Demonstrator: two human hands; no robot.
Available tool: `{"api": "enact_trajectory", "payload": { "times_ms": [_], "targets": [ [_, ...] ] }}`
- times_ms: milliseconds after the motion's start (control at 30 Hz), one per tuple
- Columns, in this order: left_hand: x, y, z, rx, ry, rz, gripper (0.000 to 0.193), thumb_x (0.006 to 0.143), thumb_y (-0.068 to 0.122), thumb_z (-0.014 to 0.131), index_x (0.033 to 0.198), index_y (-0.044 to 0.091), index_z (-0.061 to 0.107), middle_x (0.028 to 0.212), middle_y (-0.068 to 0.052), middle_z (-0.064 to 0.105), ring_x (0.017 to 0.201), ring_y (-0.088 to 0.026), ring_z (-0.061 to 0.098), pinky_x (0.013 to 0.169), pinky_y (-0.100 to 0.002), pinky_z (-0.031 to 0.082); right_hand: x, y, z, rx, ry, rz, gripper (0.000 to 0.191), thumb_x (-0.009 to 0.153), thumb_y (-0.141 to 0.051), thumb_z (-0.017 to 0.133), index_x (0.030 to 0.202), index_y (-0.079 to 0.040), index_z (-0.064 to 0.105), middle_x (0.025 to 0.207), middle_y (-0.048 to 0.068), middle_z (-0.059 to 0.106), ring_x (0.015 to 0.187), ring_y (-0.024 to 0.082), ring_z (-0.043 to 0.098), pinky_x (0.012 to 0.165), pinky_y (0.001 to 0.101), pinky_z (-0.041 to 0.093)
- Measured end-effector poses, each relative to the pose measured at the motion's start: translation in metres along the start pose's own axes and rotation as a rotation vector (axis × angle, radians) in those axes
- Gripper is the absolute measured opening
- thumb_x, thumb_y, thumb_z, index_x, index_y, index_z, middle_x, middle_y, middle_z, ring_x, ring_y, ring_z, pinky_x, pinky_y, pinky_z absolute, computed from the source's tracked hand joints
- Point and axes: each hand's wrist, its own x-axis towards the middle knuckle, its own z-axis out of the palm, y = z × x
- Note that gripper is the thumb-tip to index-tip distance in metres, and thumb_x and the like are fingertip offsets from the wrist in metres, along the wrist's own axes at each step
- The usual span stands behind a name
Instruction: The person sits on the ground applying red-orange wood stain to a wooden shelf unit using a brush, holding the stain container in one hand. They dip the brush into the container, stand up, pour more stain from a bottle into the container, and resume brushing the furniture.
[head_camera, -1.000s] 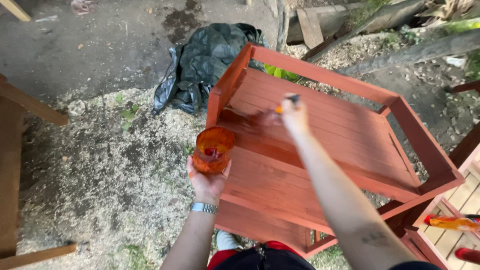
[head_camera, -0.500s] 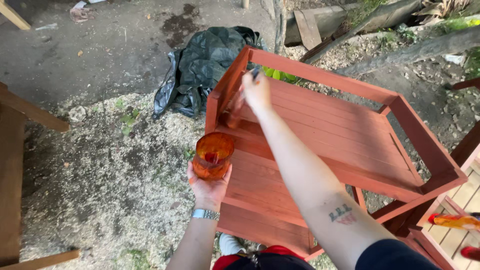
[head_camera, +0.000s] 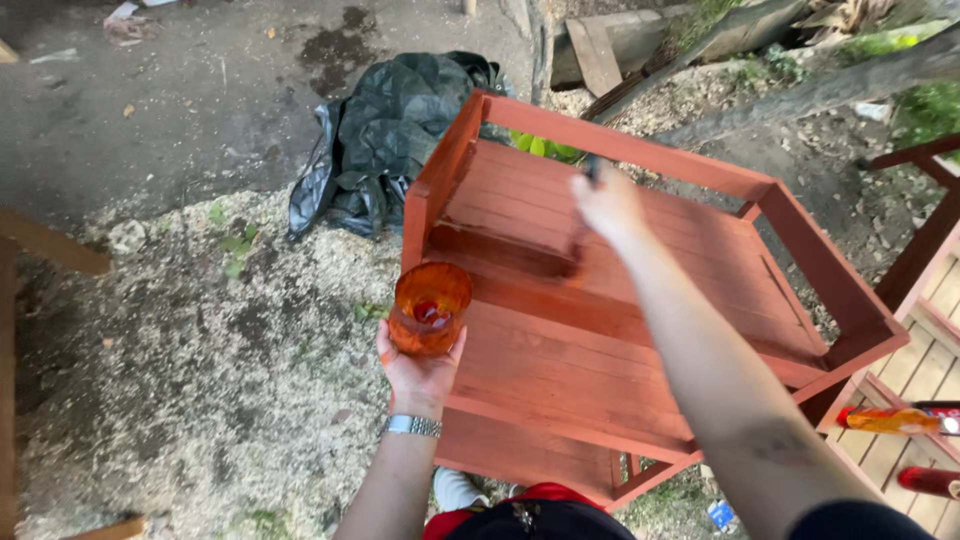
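My left hand (head_camera: 418, 372) holds up a stained orange cup (head_camera: 428, 308) with dark red liquid in it, just off the left side of a red-painted wooden frame with slats (head_camera: 640, 300). A metal watch sits on that wrist. My right hand (head_camera: 608, 205) reaches out over the frame's far slats, fingers closed around a dark brush handle (head_camera: 592, 170). The hand is blurred, and the brush tip is hidden behind it.
A crumpled dark green tarp (head_camera: 395, 130) lies on the ground beyond the frame's left corner. Sawdust (head_camera: 200, 380) covers the ground at left. Wooden beams (head_camera: 50, 245) run along the left edge. An orange bottle (head_camera: 885, 420) lies on slatted boards at right.
My right hand has swept from the frame's far left corner rightward along the far slats. My left hand and the cup have stayed in place.
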Motion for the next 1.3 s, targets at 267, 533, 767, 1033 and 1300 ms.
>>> {"api": "enact_trajectory", "payload": {
  "times_ms": [267, 533, 767, 1033, 1300],
  "targets": [
    [-0.017, 0.015, 0.002, 0.0, 0.03, 0.038, 0.078, 0.074, 0.066, 0.066, 0.144, 0.034, 0.05, 0.151, -0.002, 0.051, 0.135, -0.033, 0.051, 0.102, -0.057, 0.047, 0.02, -0.111, 0.097, 0.878, 0.006, 0.077, 0.009, 0.101, -0.019, 0.053, 0.1, -0.01, 0.054, 0.07, 0.006, 0.065, 0.059, 0.019, 0.062, 0.05, 0.0352, 0.048],
    [-0.017, 0.016, 0.002, 0.045, 0.056, 0.02, 0.083, 0.074, 0.07, 0.062, 0.146, 0.033, 0.048, 0.151, -0.003, 0.052, 0.133, -0.033, 0.054, 0.1, -0.056, 0.049, -0.026, -0.018, 0.08, 1.171, 0.066, 0.229, 0.01, 0.102, -0.012, 0.054, 0.111, -0.013, 0.05, 0.082, 0.007, 0.065, 0.071, 0.02, 0.069, 0.053, 0.0351, 0.058],
    [-0.006, 0.003, 0.006, 0.074, -0.012, -0.043, 0.083, 0.075, 0.071, 0.062, 0.147, 0.032, 0.048, 0.151, -0.002, 0.051, 0.134, -0.031, 0.052, 0.101, -0.057, 0.048, -0.032, 0.048, -0.024, -0.027, 0.015, -0.022, 0.019, 0.097, -0.021, 0.062, 0.106, -0.005, 0.058, 0.077, 0.017, 0.065, 0.07, 0.032, 0.067, 0.066, 0.0453, 0.054],
    [-0.014, 0.024, 0.0, 0.073, -0.021, -0.009, 0.081, 0.073, 0.066, 0.065, 0.146, 0.034, 0.048, 0.151, -0.002, 0.051, 0.135, -0.034, 0.051, 0.103, -0.058, 0.046, -0.036, -0.076, 0.069, 0.002, 0.105, -0.19, 0.026, 0.095, -0.028, 0.064, 0.114, -0.01, 0.061, 0.08, 0.015, 0.071, 0.073, 0.036, 0.069, 0.065, 0.0489, 0.053],
    [-0.025, 0.04, -0.001, 0.072, 0.048, 0.014, 0.081, 0.074, 0.068, 0.064, 0.145, 0.034, 0.049, 0.151, -0.004, 0.051, 0.134, -0.034, 0.053, 0.103, -0.056, 0.048, -0.032, -0.078, 0.081, 1.181, 0.049, 0.304, 0.006, 0.098, -0.015, 0.05, 0.104, -0.016, 0.049, 0.068, 0.007, 0.063, 0.051, 0.016, 0.058, 0.038, 0.0282, 0.036]
  ]
}}
